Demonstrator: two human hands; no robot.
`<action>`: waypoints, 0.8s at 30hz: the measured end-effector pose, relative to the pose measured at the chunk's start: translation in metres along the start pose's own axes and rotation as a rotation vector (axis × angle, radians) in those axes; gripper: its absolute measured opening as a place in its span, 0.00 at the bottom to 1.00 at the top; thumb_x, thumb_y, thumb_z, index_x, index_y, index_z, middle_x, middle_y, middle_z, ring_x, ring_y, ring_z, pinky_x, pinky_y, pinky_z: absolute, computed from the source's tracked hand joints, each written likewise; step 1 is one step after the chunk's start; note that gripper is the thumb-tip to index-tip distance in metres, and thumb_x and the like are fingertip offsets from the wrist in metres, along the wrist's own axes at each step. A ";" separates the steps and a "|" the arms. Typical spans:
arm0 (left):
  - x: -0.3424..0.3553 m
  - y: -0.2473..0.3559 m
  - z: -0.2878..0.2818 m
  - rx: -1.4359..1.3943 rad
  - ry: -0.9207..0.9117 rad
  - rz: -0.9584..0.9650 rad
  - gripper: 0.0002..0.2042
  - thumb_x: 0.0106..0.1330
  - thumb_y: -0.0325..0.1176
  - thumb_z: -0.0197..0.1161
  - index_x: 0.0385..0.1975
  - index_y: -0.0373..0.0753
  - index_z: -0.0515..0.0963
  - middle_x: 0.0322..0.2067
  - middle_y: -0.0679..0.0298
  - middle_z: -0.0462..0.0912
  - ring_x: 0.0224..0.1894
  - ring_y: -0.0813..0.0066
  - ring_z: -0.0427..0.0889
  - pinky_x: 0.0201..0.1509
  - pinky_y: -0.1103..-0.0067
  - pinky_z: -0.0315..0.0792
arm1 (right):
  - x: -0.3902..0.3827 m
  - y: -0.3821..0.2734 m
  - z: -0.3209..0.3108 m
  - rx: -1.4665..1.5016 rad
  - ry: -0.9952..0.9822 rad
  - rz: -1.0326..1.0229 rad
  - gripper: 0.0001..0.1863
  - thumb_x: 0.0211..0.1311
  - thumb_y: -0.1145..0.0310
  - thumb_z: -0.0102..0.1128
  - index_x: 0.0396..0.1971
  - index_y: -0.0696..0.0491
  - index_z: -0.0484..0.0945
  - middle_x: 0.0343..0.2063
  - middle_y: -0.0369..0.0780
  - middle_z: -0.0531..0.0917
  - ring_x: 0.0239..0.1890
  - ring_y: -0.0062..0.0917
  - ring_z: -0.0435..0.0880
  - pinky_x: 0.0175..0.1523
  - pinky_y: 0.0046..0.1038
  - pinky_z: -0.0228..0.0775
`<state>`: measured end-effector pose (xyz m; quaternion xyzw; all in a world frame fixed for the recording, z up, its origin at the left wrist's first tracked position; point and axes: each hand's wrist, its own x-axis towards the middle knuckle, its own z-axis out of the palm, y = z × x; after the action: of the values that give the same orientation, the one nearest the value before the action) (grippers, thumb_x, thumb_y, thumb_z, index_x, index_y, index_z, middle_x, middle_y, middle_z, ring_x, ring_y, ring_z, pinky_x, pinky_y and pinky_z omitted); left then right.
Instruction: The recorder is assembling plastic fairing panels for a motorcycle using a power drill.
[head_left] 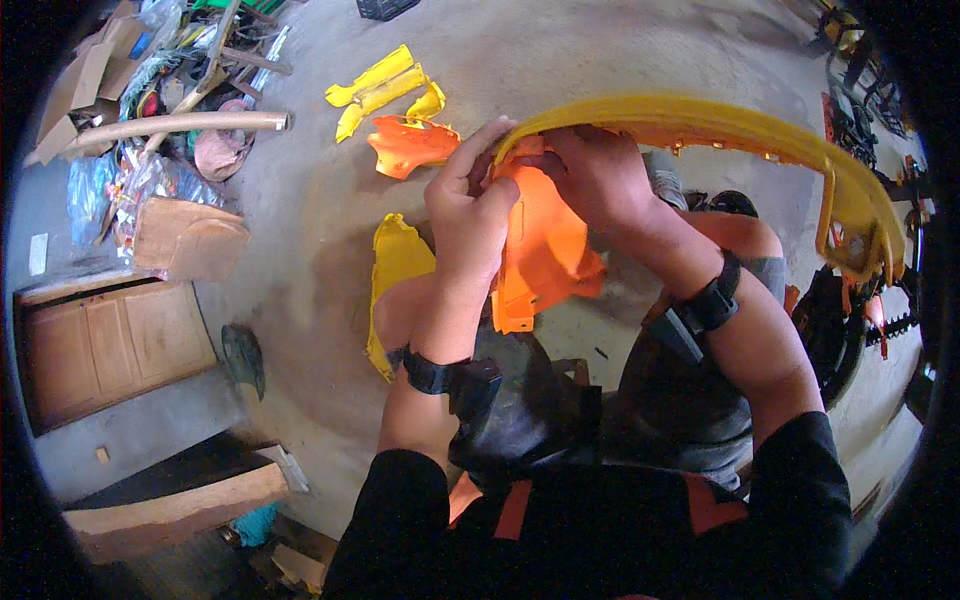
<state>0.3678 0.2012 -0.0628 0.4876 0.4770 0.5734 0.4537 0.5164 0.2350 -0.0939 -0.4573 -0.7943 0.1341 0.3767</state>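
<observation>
In front of me I hold a long, curved yellow plastic panel [690, 115] whose narrow end meets an orange plastic panel [545, 240]. My left hand [472, 205] is closed around the edge where the two touch, its thumb on the orange face. From the other side, my right hand [600, 180] has its fingers bent against the underside of the yellow panel near the same joint; its fingertips are partly hidden. The yellow panel arcs away to the right, ending in a wider bracket-like part. The orange one hangs down between my forearms, above my knees.
Yellow plastic pieces [385, 85] and an orange piece [410, 145] lie on the floor ahead. Another yellow panel [400, 255] is beside my left leg. Cardboard, bags and a wooden cabinet door [120, 340] crowd the left. Dark machine parts [845, 330] stand at the right.
</observation>
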 end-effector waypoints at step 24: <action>0.001 -0.006 0.015 -0.291 0.074 -0.248 0.21 0.52 0.15 0.48 0.48 0.27 0.76 0.40 0.59 0.81 0.40 0.77 0.80 0.45 0.82 0.74 | 0.000 0.000 -0.009 0.248 -0.099 0.191 0.15 0.54 0.63 0.66 0.38 0.56 0.77 0.29 0.45 0.81 0.32 0.36 0.83 0.36 0.33 0.75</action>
<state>0.3833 0.2046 -0.0671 0.3331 0.4619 0.5938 0.5684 0.5223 0.2339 -0.0876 -0.4737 -0.7421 0.2887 0.3762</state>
